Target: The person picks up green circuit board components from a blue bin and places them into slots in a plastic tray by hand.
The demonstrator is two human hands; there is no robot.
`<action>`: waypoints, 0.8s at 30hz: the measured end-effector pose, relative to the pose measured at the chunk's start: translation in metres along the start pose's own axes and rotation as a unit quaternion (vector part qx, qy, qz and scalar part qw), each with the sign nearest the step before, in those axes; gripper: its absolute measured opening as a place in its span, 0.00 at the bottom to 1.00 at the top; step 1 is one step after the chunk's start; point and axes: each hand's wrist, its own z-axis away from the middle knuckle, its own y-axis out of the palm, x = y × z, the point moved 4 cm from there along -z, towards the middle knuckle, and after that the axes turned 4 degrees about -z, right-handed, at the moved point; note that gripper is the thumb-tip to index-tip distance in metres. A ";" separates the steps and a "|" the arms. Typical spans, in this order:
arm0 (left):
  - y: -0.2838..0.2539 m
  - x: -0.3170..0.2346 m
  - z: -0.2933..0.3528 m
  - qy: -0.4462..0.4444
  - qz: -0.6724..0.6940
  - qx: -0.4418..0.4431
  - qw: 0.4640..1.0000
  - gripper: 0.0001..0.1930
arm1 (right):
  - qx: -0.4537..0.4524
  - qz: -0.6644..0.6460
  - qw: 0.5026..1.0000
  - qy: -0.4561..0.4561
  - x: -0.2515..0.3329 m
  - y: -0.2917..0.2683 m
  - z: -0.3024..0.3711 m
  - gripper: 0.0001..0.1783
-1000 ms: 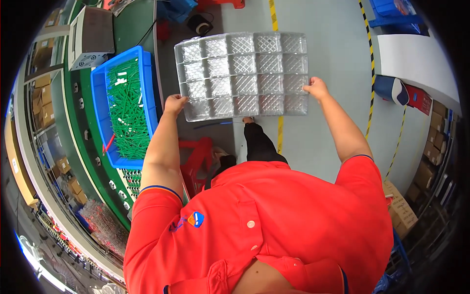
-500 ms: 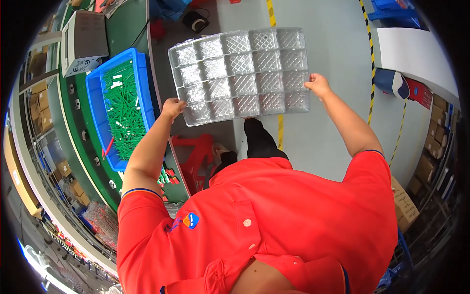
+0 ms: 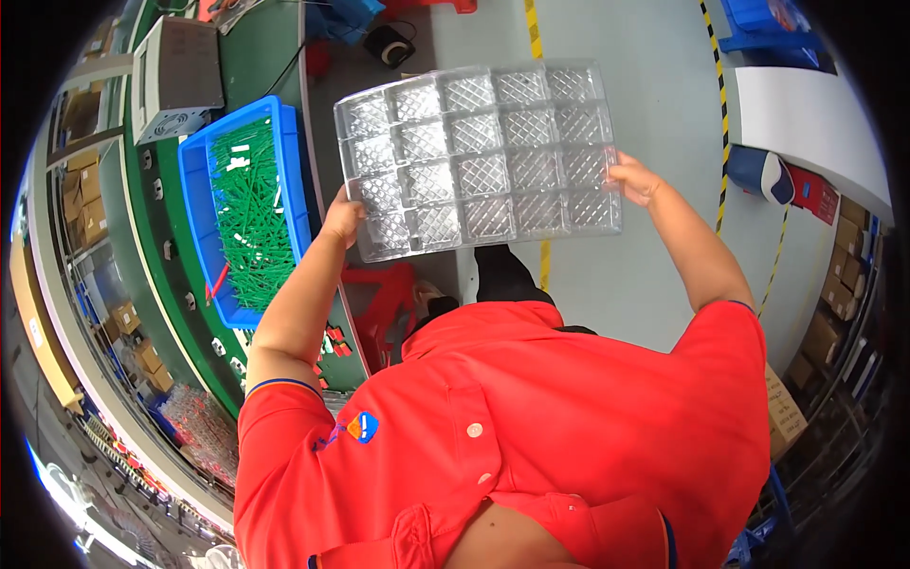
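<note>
Between my two hands I hold a clear plastic compartment tray (image 3: 479,176) out in front of me, above the floor. Its grid of square pockets has a crisscross pattern in the bottoms, and no parts show in them. My left hand (image 3: 343,217) grips the tray's left edge near its lower corner, thumb on the side facing me. The right edge is pinched by my right hand (image 3: 635,178), its other fingers partly hidden behind the plastic. Left of the tray, a blue bin (image 3: 197,190) full of thin green pieces (image 3: 251,213) rests on the green bench.
The green bench (image 3: 270,59) runs along my left, with a grey metal box (image 3: 180,76) at its far end. A red stool (image 3: 379,294) stands beside the bench, partly under it. Yellow-black tape (image 3: 725,123) marks the floor at right. Shelves with cartons (image 3: 834,284) stand far right.
The tray has moved slightly to the right and toward me, both hands going with it. My grip has stayed on both edges.
</note>
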 end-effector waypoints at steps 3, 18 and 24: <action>0.003 -0.018 0.017 0.012 -0.053 -0.051 0.997 0.31 | -0.033 0.009 0.999 0.006 -0.001 -0.003 -0.003 0.31; -0.077 0.045 0.280 0.358 0.068 -0.274 0.890 0.33 | 0.013 0.118 0.956 -0.269 0.050 0.190 0.076 0.37; -0.184 0.188 0.442 0.223 0.061 -0.535 0.812 0.27 | 0.211 0.188 0.912 -0.299 -0.001 0.407 0.101 0.30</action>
